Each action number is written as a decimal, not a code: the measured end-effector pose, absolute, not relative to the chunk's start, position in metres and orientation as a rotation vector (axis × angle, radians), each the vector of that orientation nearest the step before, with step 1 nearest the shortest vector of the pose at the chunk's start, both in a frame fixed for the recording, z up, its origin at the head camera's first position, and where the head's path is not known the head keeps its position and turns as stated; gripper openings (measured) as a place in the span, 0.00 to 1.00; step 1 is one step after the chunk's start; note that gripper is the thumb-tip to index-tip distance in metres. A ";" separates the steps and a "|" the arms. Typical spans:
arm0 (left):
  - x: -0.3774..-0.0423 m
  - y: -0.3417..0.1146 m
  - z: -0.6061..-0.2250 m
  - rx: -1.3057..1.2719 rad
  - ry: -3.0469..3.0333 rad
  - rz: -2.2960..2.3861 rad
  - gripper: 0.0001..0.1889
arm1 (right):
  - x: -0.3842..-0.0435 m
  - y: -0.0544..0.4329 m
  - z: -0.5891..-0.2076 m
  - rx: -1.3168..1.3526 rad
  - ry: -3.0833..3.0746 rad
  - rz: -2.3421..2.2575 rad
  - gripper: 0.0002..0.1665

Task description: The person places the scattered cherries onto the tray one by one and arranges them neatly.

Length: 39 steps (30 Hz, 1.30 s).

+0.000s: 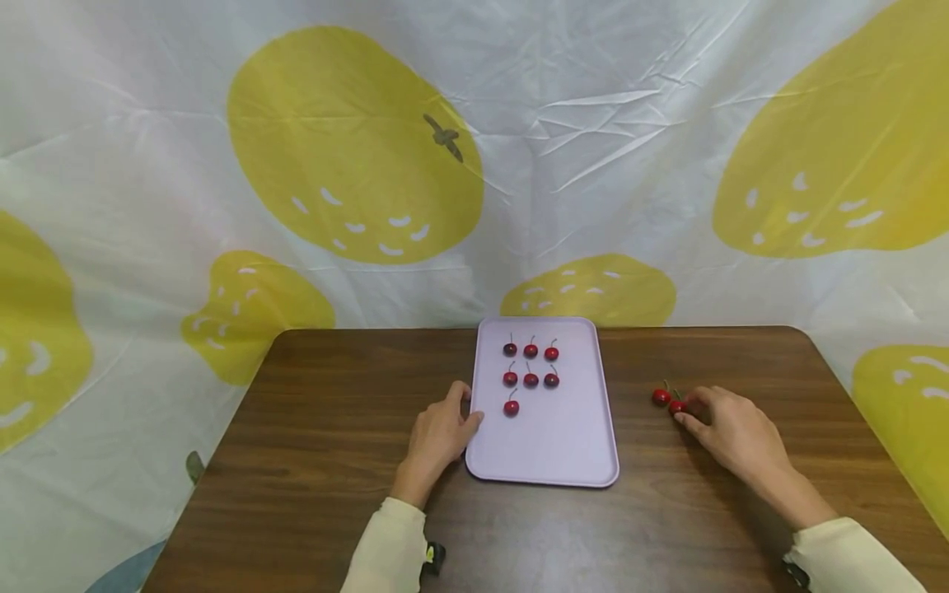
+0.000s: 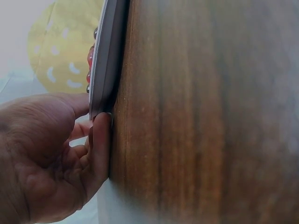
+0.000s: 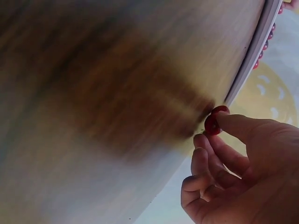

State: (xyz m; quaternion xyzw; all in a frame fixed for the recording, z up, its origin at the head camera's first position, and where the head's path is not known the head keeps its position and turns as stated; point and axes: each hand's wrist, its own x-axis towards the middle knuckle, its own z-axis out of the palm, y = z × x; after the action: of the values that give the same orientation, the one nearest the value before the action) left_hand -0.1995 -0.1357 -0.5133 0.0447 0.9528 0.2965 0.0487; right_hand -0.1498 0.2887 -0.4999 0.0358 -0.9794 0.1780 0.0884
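A pale lilac tray (image 1: 544, 453) lies lengthwise on the table. Red cherries (image 1: 530, 380) with stems stand on it: two rows of three, and a single cherry (image 1: 511, 408) starting a third row at the left. My left hand (image 1: 437, 430) grips the tray's left edge, thumb over the rim and fingers against its side and underside. To the right of the tray, my right hand (image 1: 736, 430) pinches a cherry (image 1: 676, 407) between thumb and fingers, close over the table. Another loose cherry (image 1: 661, 397) sits just left of it.
The brown wooden table (image 1: 334, 412) has rounded far corners, and the tray's far end reaches its back edge. Behind hangs a white cloth (image 1: 593, 165) printed with large yellow fruit. Dark wrist devices (image 1: 434, 557) show by the pale sleeves.
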 end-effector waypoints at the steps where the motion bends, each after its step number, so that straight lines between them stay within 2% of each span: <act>1: -0.200 -0.136 -0.513 0.135 2.902 0.904 0.19 | -0.150 0.288 -0.499 0.108 -2.908 0.526 0.15; 8: -0.201 -0.137 -0.515 0.137 2.913 0.887 0.19 | -0.154 0.274 -0.491 0.053 -2.851 0.496 0.17; 16: -0.201 -0.136 -0.516 0.141 2.898 0.901 0.19 | -0.162 0.248 -0.480 0.031 -2.756 0.508 0.11; 39: -0.199 -0.136 -0.511 0.151 2.891 0.921 0.19 | -0.181 0.126 -0.486 0.329 -2.858 0.590 0.11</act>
State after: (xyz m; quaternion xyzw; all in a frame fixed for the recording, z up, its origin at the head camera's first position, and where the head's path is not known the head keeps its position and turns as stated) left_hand -0.1991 -0.1359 -0.5110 0.0496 0.9504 0.3026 0.0520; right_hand -0.1806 0.1257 -0.4857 0.1114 -0.9681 0.1998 0.1022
